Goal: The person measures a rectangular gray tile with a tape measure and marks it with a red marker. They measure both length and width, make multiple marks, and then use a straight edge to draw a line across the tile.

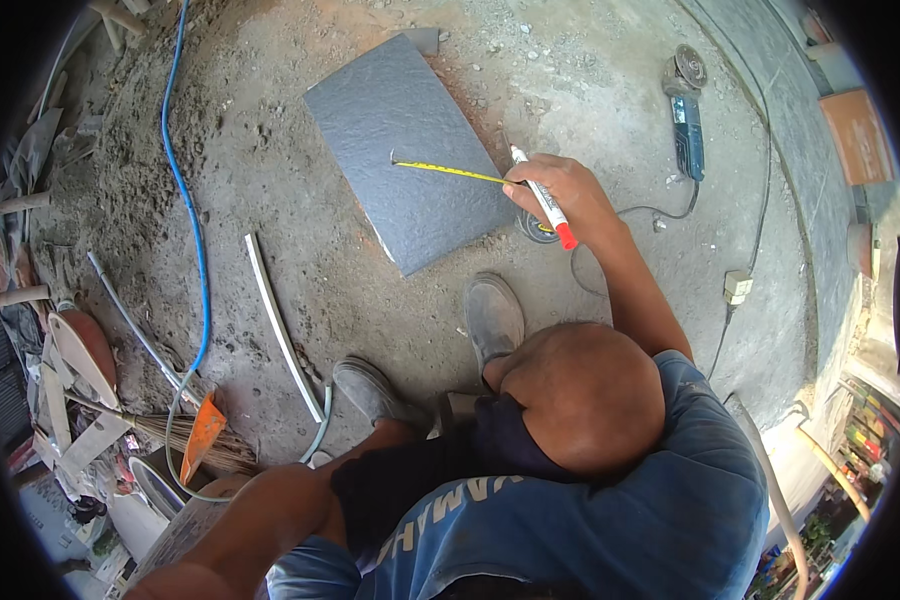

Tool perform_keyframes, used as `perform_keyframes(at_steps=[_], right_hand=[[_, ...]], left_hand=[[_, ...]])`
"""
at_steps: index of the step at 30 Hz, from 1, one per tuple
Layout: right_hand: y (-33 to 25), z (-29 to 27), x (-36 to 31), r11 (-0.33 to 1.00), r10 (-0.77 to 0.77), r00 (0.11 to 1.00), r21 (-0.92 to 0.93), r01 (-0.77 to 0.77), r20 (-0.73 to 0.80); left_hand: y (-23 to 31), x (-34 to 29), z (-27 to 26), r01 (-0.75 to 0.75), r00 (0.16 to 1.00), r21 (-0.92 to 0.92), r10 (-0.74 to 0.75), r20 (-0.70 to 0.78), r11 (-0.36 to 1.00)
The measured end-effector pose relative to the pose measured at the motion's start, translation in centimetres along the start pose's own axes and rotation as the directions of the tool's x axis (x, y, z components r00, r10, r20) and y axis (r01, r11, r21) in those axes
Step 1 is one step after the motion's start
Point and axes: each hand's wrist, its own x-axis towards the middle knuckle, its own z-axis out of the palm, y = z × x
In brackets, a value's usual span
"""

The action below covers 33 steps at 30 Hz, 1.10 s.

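Slab (400,130), dark grey, textured face up, flat on the ground just left of the right hand (560,195). Right hand grasps a white marker (542,198), red end pointing back toward the wearer, with the yellow tape blade (450,171) also at its fingers. Blade runs from that hand leftward over the slab; its hooked end sits inboard of the slab's edges. Dark round tape case (536,228) below the hand, partly hidden by hand and marker; can't tell if it rests on the ground. Left hand out of view, so can't tell its grip.

Surface: rough grey ground (260,190), gritty, loose crumbs toward the left. Small grey offcut (423,40) by the slab's far end. Two dusty shoes (495,312) near its close end. Angle grinder (687,130) lies well right of the slab, cord trailing back toward the right forearm. White socket box (737,288) farther right.

Left side: blue hose (183,180), pale strip (282,325), orange piece (203,435) by a straw broom (175,430), scrap piled along the rim.
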Motion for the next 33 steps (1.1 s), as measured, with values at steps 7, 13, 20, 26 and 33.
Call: perform_keyframes(at_steps=[7,13,20,26,33], right_hand=[[0.3,-0.1,-0.8,0.990,-0.073,0.987,-0.108,0.089,0.143],[0.6,0.7,-0.4,0.968,-0.076,0.940,-0.201,0.149,0.332],[0.0,2.3,0.0,0.938,-0.107,0.877,-0.245,0.246,0.469],[1.4,2.1,-0.7,0.963,-0.094,0.916,-0.199,0.184,0.390],[2.4,3.7,-1.5,0.974,-0.137,0.950,-0.139,0.181,0.281]], left_hand=[[2.3,-0.1,-1.4,0.084,0.988,-0.565,-0.142,-0.059,0.821],[3.1,1.3,-1.4,0.087,0.963,-0.154,-0.043,0.264,0.984],[4.9,0.3,-0.5,0.117,0.984,-0.440,-0.163,-0.069,0.890],[4.9,0.1,0.8,0.125,0.979,-0.308,-0.168,-0.119,0.943],[1.1,-0.9,4.0,0.088,0.969,-0.925,-0.247,-0.007,0.370]])
